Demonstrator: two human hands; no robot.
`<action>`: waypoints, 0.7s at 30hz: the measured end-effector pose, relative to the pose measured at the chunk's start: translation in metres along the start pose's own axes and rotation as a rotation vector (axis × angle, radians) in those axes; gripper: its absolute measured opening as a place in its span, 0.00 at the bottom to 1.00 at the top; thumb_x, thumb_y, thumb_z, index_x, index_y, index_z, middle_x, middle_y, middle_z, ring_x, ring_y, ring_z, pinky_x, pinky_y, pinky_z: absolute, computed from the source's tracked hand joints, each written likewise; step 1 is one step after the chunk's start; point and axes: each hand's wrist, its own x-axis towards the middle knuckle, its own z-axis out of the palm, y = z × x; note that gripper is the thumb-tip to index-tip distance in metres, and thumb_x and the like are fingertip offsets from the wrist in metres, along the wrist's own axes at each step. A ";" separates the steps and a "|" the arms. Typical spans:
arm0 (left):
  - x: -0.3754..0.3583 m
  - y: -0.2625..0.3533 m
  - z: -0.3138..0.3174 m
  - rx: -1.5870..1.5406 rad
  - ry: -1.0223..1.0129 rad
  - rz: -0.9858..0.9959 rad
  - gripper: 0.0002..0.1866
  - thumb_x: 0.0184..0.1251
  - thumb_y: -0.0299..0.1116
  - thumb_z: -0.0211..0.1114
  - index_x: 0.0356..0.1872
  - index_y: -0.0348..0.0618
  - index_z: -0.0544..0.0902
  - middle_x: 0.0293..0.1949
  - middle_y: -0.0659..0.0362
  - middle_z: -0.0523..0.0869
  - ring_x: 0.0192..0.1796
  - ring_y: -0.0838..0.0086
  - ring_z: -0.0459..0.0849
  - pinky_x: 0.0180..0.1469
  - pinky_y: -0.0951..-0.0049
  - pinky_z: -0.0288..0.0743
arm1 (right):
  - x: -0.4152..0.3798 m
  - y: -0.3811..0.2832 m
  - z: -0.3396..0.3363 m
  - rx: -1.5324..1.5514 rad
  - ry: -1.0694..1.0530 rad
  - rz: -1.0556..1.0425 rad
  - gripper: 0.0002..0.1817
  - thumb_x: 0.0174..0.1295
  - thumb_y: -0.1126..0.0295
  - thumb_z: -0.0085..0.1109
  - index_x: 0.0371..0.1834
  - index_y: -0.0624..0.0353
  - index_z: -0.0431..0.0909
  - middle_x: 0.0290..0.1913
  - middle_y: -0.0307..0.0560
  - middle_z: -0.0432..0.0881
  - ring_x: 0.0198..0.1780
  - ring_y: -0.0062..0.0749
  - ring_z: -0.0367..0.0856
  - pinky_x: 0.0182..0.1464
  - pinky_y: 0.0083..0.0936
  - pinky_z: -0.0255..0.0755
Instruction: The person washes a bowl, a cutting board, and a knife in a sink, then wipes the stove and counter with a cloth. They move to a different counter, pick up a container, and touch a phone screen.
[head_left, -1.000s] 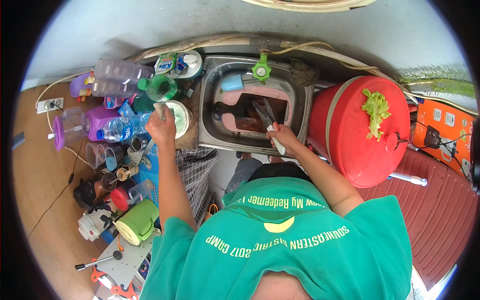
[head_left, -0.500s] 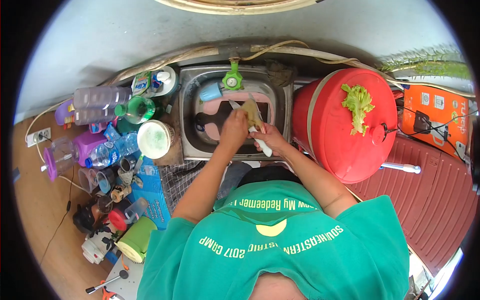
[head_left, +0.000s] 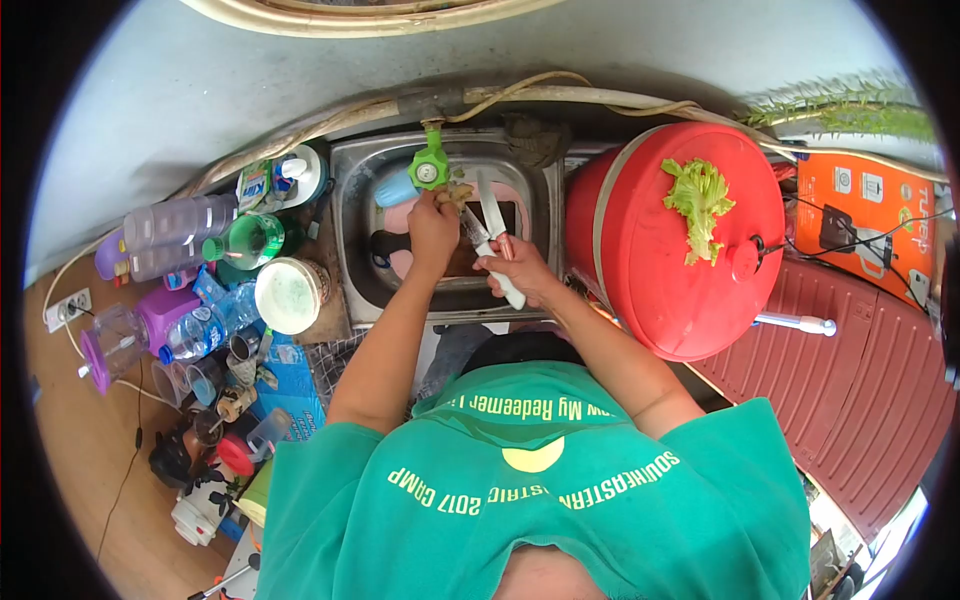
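Note:
My right hand point(head_left: 518, 270) grips two knives point(head_left: 489, 205), their blades pointing away from me over the metal sink point(head_left: 345, 200). One has a white handle point(head_left: 508, 290) sticking out below the fingers. My left hand point(head_left: 435, 232) is closed on a soft yellowish-brown sponge point(head_left: 459, 193), just under the green tap point(head_left: 430, 172). The sponge sits beside the blades, partly covered by the fingers. In the basin lie a pink board point(head_left: 400, 215), a dark paddle-shaped piece point(head_left: 388, 243) mostly behind my left arm, and a light-blue cup point(head_left: 396, 188).
A large red drum point(head_left: 620, 230) stands right of the sink, a lettuce leaf point(head_left: 697, 205) on its lid. To the left are a white tub point(head_left: 288, 295), a green bottle point(head_left: 255, 238) and several plastic containers. An orange box point(head_left: 865, 215) is at the far right.
My left hand has drawn the sponge off the knives and moved up and left towards the tap. The right hand still holds the knives. The whole view has shifted slightly left.

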 end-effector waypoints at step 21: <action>-0.004 -0.015 -0.035 -1.235 -0.288 -0.584 0.10 0.77 0.34 0.57 0.50 0.41 0.77 0.45 0.59 0.83 0.46 0.72 0.82 0.53 0.66 0.76 | 0.016 -0.001 0.012 0.071 -0.235 0.114 0.12 0.66 0.72 0.64 0.45 0.55 0.70 0.34 0.42 0.77 0.21 0.23 0.74 0.19 0.24 0.66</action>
